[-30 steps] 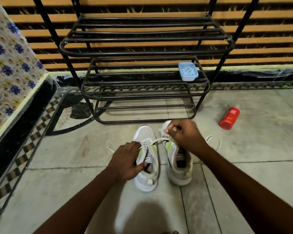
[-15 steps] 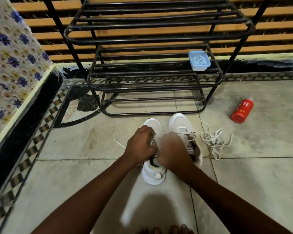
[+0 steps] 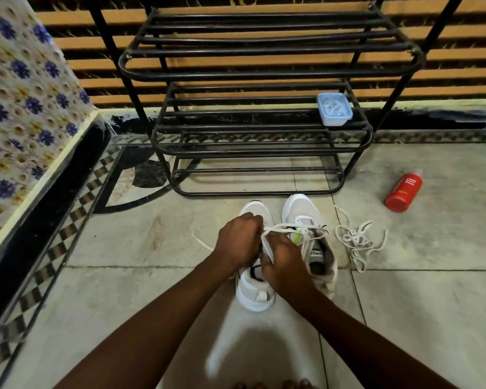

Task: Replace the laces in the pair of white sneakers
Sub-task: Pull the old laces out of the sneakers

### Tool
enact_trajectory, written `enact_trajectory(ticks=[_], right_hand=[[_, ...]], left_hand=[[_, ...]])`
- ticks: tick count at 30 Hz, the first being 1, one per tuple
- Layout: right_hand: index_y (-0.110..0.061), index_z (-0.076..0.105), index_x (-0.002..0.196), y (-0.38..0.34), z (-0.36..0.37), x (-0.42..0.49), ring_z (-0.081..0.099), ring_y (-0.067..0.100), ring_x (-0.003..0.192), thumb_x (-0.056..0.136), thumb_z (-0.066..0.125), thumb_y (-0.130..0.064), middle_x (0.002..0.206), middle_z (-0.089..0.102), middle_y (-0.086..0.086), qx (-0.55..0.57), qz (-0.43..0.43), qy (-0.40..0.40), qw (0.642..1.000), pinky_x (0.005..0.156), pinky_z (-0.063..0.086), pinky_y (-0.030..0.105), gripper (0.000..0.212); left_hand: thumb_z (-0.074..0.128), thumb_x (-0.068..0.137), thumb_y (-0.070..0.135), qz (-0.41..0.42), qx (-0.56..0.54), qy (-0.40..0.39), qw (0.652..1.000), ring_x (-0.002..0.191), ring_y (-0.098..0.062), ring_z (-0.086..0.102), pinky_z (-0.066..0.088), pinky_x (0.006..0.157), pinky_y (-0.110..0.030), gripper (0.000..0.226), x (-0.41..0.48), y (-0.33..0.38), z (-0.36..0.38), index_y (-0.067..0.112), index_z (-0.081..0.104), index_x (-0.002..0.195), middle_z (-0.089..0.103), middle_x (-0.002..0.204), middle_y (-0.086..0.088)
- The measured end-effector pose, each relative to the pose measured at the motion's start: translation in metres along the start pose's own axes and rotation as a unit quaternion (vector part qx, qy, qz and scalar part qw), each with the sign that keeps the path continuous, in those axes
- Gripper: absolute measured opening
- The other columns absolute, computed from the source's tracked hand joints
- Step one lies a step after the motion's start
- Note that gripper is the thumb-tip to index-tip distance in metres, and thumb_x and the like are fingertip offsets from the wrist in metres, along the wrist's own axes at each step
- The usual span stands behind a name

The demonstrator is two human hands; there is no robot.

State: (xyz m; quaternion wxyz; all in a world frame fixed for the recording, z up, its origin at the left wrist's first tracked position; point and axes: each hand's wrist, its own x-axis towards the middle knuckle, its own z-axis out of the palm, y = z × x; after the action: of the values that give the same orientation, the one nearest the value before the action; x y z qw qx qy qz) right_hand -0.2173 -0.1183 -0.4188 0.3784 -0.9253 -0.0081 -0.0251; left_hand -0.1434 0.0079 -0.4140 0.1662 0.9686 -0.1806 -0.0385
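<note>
Two white sneakers stand side by side on the tiled floor, toes toward the rack. The left sneaker (image 3: 254,297) is mostly covered by my hands. My left hand (image 3: 240,241) curls over its lacing area and pinches the white lace (image 3: 281,228). My right hand (image 3: 284,262) grips the same lace over the shoe's tongue. One end of this lace trails left on the floor. The right sneaker (image 3: 306,217) is partly unlaced, with a green accent. A loose white lace (image 3: 357,241) lies tangled on the floor to its right.
A black metal shoe rack (image 3: 264,153) stands just behind the sneakers, holding a small blue container (image 3: 334,109). A red bottle (image 3: 403,192) lies on the floor at the right. A floral-covered surface (image 3: 26,108) borders the left. My toes show at the bottom edge.
My right hand came back from the right sneaker to the left one, and both hands now work its lace. The camera tilted, revealing the loose lace at the right.
</note>
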Motion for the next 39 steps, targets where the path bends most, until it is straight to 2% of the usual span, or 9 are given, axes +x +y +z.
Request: enact_trajectory(ticks=[6,10,15,17,20,25,30,35,39], right_hand=[[0.007,0.058,0.130,0.007,0.000,0.002,0.057,0.036,0.122,0.083,0.053,0.009,0.127,0.063,0.024,-0.014,-0.012,-0.006,1.000,0.109,0.039,0.039,0.048],[0.004,0.059,0.131,0.007,0.004,-0.004,0.060,0.034,0.119,0.083,0.052,0.007,0.126,0.064,0.022,-0.025,0.001,0.008,1.000,0.107,0.043,0.037,0.048],[0.003,0.059,0.131,0.003,0.005,-0.006,0.060,0.034,0.119,0.083,0.051,0.008,0.126,0.064,0.022,-0.046,0.010,0.016,0.999,0.106,0.044,0.036,0.049],[0.002,0.059,0.131,0.002,0.006,-0.007,0.060,0.034,0.119,0.083,0.051,0.008,0.126,0.064,0.022,-0.051,0.019,0.018,0.998,0.106,0.043,0.035,0.049],[0.003,0.061,0.126,0.002,0.005,-0.007,0.062,0.036,0.112,0.082,0.052,0.008,0.120,0.066,0.021,-0.053,0.022,0.022,0.998,0.101,0.046,0.038,0.045],[0.002,0.064,0.119,0.000,0.007,-0.007,0.065,0.037,0.103,0.081,0.052,0.009,0.110,0.068,0.021,-0.056,0.021,0.034,0.998,0.092,0.051,0.039,0.040],[0.004,0.065,0.116,0.001,0.007,-0.008,0.066,0.038,0.102,0.076,0.054,0.012,0.109,0.068,0.023,-0.053,0.013,0.037,0.998,0.092,0.050,0.039,0.042],[0.002,0.065,0.116,-0.001,0.007,-0.009,0.065,0.039,0.099,0.074,0.056,0.009,0.107,0.068,0.021,-0.069,0.014,0.031,0.997,0.088,0.051,0.042,0.043],[0.005,0.066,0.111,0.001,0.008,-0.007,0.066,0.040,0.096,0.075,0.054,0.013,0.101,0.069,0.022,-0.047,0.014,0.048,0.998,0.088,0.052,0.043,0.038]], left_hand=[[0.059,0.085,0.010,0.060,0.023,-0.007,0.998,0.091,-0.033,0.061,0.034,0.068,-0.036,0.015,-0.001,-0.003,0.000,0.014,0.058,0.099,0.060,0.100,-0.006],[0.059,0.082,-0.001,-0.085,-0.190,0.102,0.973,0.085,-0.020,0.067,0.053,0.075,-0.032,0.020,-0.006,-0.016,-0.002,0.012,0.072,0.089,0.072,0.092,-0.003],[0.048,0.094,-0.012,-0.353,-0.584,0.102,0.724,0.058,-0.024,0.067,0.059,0.051,-0.033,0.021,0.003,-0.013,-0.009,0.002,0.057,0.083,0.064,0.077,-0.020],[0.043,0.095,-0.014,-0.360,-0.623,0.067,0.691,0.066,-0.029,0.066,0.058,0.059,-0.034,0.026,0.003,-0.012,-0.009,0.005,0.055,0.083,0.062,0.077,-0.019],[0.050,0.088,-0.015,-0.291,-0.610,0.021,0.737,0.061,-0.025,0.062,0.049,0.064,-0.030,0.025,0.003,-0.014,-0.012,0.004,0.061,0.076,0.066,0.074,-0.019],[0.084,0.081,0.013,-0.097,-0.258,-0.012,0.961,0.080,-0.012,0.069,0.051,0.076,-0.027,0.007,0.006,-0.020,-0.014,0.017,0.080,0.077,0.074,0.079,0.003],[0.060,0.097,0.006,-0.180,-0.278,0.155,0.931,0.101,-0.027,0.062,0.053,0.090,-0.039,0.011,0.017,-0.019,-0.019,0.013,0.063,0.089,0.063,0.105,-0.013],[0.043,0.109,0.013,-0.341,-0.594,0.125,0.718,0.048,-0.013,0.061,0.049,0.043,-0.025,0.014,0.025,-0.020,-0.033,0.011,0.052,0.098,0.060,0.075,-0.006],[0.049,0.107,0.012,-0.145,-0.453,0.002,0.880,0.059,0.004,0.060,0.048,0.060,-0.024,0.025,0.011,-0.023,-0.027,0.009,0.061,0.085,0.067,0.071,0.008]])
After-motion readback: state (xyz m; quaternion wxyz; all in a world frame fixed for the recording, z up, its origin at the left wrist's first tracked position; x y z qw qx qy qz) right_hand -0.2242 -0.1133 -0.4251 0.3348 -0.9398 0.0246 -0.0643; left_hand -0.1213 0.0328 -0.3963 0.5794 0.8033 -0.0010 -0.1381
